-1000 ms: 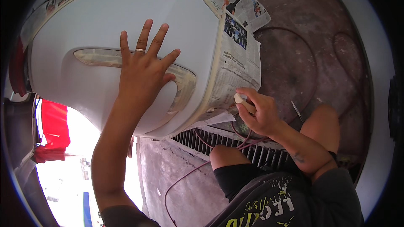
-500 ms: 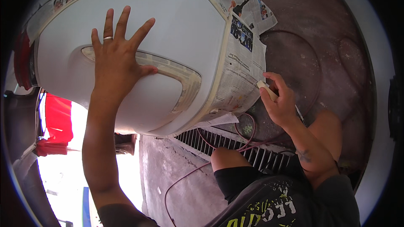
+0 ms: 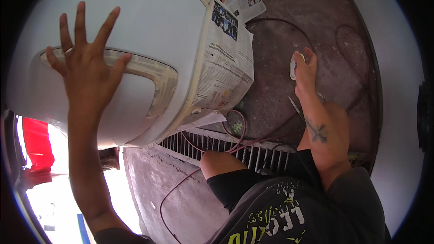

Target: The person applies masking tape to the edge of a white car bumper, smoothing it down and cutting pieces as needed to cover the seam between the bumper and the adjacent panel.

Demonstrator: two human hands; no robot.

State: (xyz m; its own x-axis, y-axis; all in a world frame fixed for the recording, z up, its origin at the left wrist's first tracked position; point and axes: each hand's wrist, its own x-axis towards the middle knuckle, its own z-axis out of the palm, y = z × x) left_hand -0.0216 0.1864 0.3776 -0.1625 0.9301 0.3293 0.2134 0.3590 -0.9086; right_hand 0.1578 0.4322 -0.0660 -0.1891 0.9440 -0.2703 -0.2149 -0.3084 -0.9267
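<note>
My left hand point(image 3: 90, 65) lies with its fingers spread on a smooth pale grey car body panel point(image 3: 149, 13). Beneath and beside it runs a curved recess edged with masking tape point(image 3: 166, 83). Out to the right, above the floor, my right hand point(image 3: 306, 70) grips a roll of masking tape point(image 3: 292, 66), seen partly edge-on and apart from the panel. Newspaper point(image 3: 226, 61) is taped along the panel's right edge, between the two hands. A thin pale strip point(image 3: 296, 107) shows beside my right forearm; its kind is unclear.
A dark metal floor grate point(image 3: 217, 149) crosses in front of my knees. Reddish hose point(image 3: 244, 131) loops over the grate and the stained concrete floor point(image 3: 275, 104). A pale curved surface point(image 3: 398, 108) stands along the right side. Red cloth point(image 3: 38, 147) hangs at the left, by bright light.
My right hand has moved away from the newspaper edge, farther out over the floor, with the tape roll. The whole view has shifted, and my left hand stays spread on the panel.
</note>
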